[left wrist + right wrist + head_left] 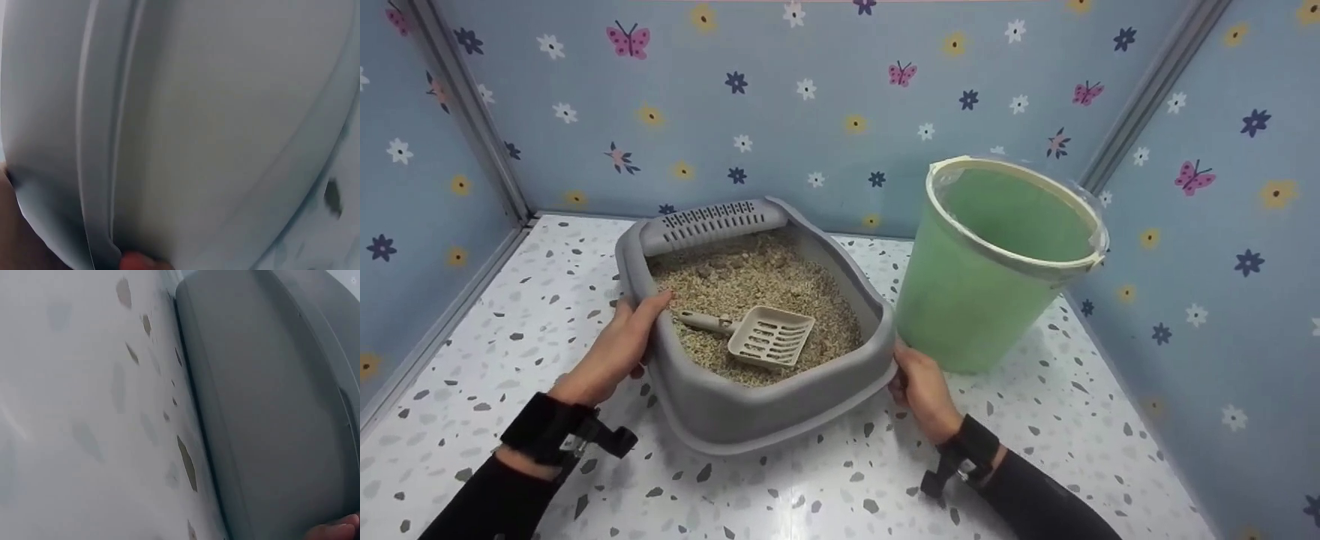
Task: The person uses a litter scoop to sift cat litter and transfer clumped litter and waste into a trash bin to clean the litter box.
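Note:
A grey cat litter box (787,412) stands on a white speckled surface in the head view, its slotted end facing the back. Tan granular litter (750,270) fills its bottom. A beige slotted litter scoop (771,337) lies on the litter, handle toward the left wall. My left hand (619,341) grips the box's left rim, thumb over the top and fingers beneath. At the right front corner, my right hand (924,391) holds the rim, its fingers partly hidden. The wrist views show the box's outer wall close up, with fingertips (334,530) under the rim in the right one.
A green bin (979,307) with a cream rim and a clear liner stands right of the box, close to my right hand. Blue panels (825,105) with flowers and butterflies enclose the back and both sides. The speckled surface (810,487) continues in front.

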Tool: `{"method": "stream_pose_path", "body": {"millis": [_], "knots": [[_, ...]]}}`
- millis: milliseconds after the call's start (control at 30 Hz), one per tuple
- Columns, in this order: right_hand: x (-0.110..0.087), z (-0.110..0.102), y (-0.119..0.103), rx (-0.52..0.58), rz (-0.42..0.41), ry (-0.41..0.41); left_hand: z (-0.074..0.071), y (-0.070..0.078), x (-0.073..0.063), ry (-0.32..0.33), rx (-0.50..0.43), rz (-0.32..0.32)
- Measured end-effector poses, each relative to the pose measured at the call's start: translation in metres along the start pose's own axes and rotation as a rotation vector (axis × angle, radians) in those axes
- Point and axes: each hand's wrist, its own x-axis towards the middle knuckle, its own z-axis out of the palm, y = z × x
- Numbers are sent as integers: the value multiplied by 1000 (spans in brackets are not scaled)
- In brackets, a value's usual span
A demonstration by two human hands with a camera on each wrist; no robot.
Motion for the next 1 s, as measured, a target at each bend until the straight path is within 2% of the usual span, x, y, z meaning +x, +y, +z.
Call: {"method": "stream_pose_path", "body": {"millis": [133,267,467,600,800,867,1000], "knots": [[-15,6,-1,-8,6,-34,-10,-5,13,-29,-14,34],[-8,4,-4,-65,-1,-34,-14,-5,18,-36,11,43],[27,-2,-2,-130,-34,-9,-5,-3,1,-72,29,-2],[34,-3,-1,-123,-56,-6,2,-3,-6,-63,3,18],[25,0,1,-15,-14,-42,2,-4,-2,-44,-12,34],[19,0,2,-7,-6,-45,1,-5,3,-52,-4,35],[5,-1,1,-11,-5,-68,-2,-6,17,-75,-1,76]]}}
